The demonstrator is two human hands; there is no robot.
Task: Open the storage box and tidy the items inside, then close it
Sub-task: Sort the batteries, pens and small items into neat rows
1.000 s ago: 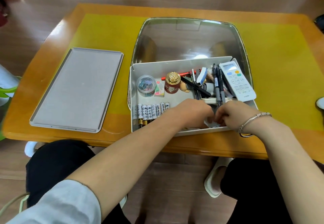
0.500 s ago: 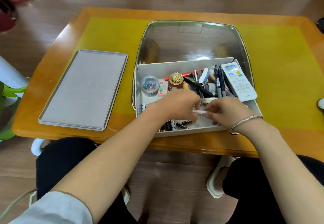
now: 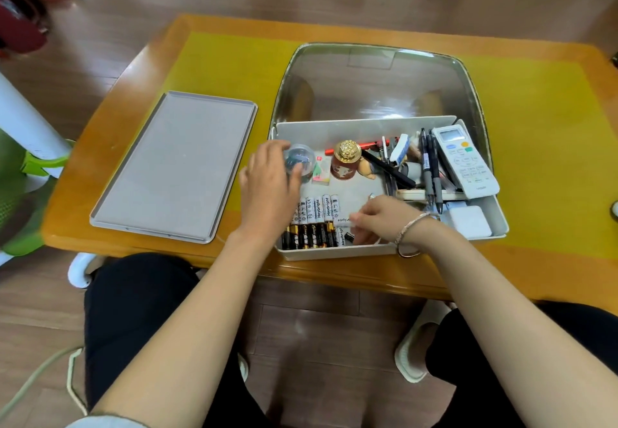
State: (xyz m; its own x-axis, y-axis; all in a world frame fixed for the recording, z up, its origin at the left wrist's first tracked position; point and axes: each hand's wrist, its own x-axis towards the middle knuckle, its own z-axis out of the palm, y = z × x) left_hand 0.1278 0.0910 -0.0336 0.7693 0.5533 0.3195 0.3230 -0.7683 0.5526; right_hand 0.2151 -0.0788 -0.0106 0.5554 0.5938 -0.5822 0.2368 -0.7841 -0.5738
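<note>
Storage box of grey plastic (image 3: 364, 126), open and shallow, stands on the near middle of the wooden table with the yellow mat (image 3: 535, 119), and its flat grey lid (image 3: 174, 166) lies on the table just left of it. At the near left of the box, a row of white and black-gold batteries (image 3: 314, 223) lies side by side. At the far left corner is a small round clear jar with coloured clips (image 3: 301, 161), then a small pink and green eraser (image 3: 321, 173), then a red jar with an ornate gold cap (image 3: 346, 160). On the right side several black pens (image 3: 429, 166) lie heaped in a loose pile, a white remote control (image 3: 465, 160) leans on the right wall, and a white square adapter (image 3: 468, 220) lies in the near right corner. The left hand (image 3: 267, 186) reaches to the clear jar, the fingers curved around it and touching it. The right hand (image 3: 378, 218) is low in the near part of the box beside the batteries; its fingertips are pressed together and pinch a thin white stick-like thing (image 3: 344, 223), which I cannot identify. A silver bracelet (image 3: 409, 227) is on the right wrist.
</note>
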